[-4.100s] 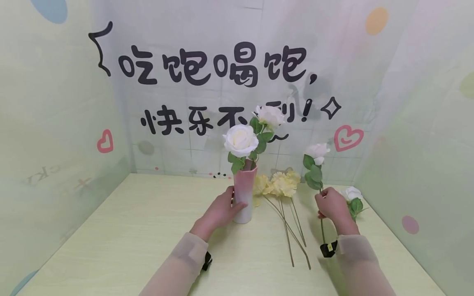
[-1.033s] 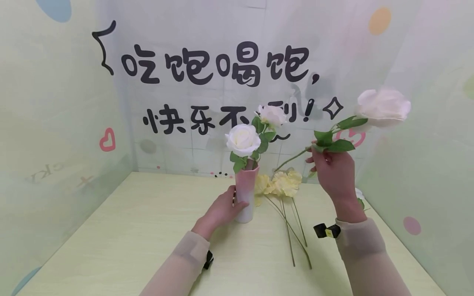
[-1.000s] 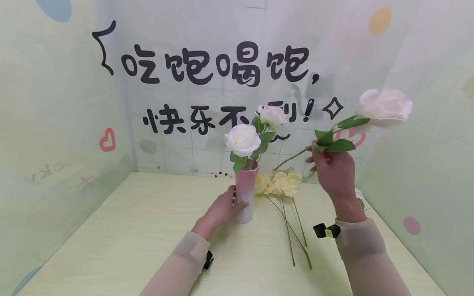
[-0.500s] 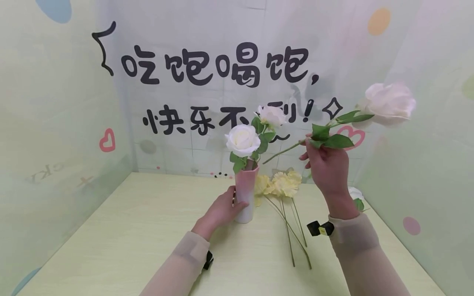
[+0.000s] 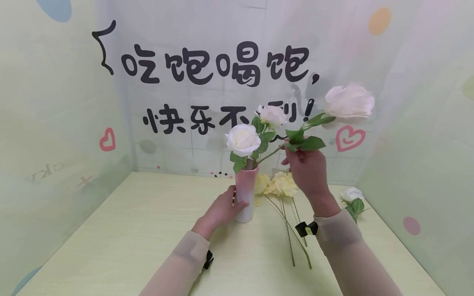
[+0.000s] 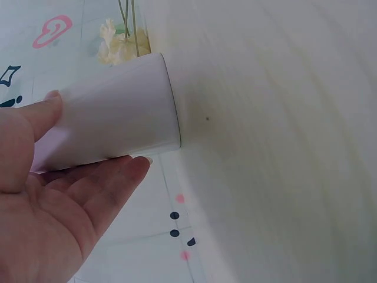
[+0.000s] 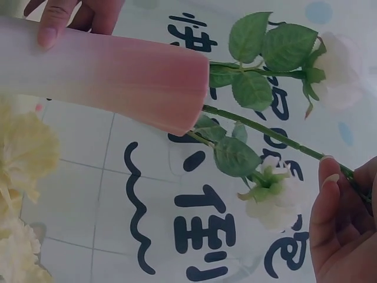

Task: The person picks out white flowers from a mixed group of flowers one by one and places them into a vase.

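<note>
A pink-to-white vase stands upright on the table, and my left hand grips its lower half, thumb on one side and fingers round the other. Two roses are in it, a white rose and a pale pink-white rose. My right hand pinches the stem of another pale pink rose just below its leaves. This rose leans to the right, its bloom up and away from the vase. In the right wrist view the lower end of its stem reaches the vase's mouth, where the tip is hidden.
Several yellow flowers with long bare stems lie on the table just right of the vase. Another white rose lies near the right wall, beyond my right forearm. A printed backdrop rises behind the table.
My right hand has lifted the pale pink rose off the right side, tilted it, and carried it left until its stem end meets the vase's mouth. My left hand has stayed on the vase.
</note>
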`<state>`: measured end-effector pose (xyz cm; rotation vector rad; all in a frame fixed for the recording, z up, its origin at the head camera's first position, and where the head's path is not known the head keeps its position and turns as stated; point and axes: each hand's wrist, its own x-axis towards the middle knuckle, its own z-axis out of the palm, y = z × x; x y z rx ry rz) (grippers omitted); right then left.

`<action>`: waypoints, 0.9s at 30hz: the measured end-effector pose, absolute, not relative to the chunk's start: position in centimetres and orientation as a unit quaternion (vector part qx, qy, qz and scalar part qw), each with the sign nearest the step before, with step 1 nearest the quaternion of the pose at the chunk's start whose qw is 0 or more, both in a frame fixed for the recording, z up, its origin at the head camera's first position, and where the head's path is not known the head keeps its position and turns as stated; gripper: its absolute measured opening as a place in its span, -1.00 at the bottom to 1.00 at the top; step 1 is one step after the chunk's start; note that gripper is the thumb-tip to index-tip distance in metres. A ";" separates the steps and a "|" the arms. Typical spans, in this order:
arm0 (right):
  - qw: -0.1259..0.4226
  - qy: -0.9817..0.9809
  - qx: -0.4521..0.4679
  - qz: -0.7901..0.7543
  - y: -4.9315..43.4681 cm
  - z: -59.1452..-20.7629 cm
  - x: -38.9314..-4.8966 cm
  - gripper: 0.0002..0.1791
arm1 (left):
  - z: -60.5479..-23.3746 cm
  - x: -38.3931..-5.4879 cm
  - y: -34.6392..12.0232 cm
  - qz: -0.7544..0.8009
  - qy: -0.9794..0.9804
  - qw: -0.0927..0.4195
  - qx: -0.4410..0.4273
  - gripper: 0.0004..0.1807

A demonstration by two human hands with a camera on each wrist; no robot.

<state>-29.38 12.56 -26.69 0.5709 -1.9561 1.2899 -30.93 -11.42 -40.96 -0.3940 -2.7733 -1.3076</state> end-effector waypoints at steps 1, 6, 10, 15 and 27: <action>0.353 -0.764 0.217 0.494 12.3 -26.9 -29.5 -0.79 | -41.0 -30.9 -11.4 -0.423 -0.897 0.026 -0.129 -0.23; 0.332 -0.795 0.199 0.467 11.2 -27.4 -30.0 -0.78 | -41.0 -30.9 -11.5 -0.425 -0.895 0.027 -0.133 -0.23; 0.307 -0.816 0.200 0.448 10.4 -27.7 -30.4 -0.73 | -40.9 -30.9 -11.4 -0.426 -0.894 0.028 -0.133 -0.23; 0.266 -0.844 0.199 0.421 9.6 -28.3 -30.9 -0.73 | -40.8 -30.8 -11.5 -0.425 -0.895 0.028 -0.131 -0.23; 0.148 -0.911 0.231 0.308 9.8 -29.6 -30.8 -0.67 | -41.0 -30.8 -11.5 -0.427 -0.893 0.038 -0.138 -0.23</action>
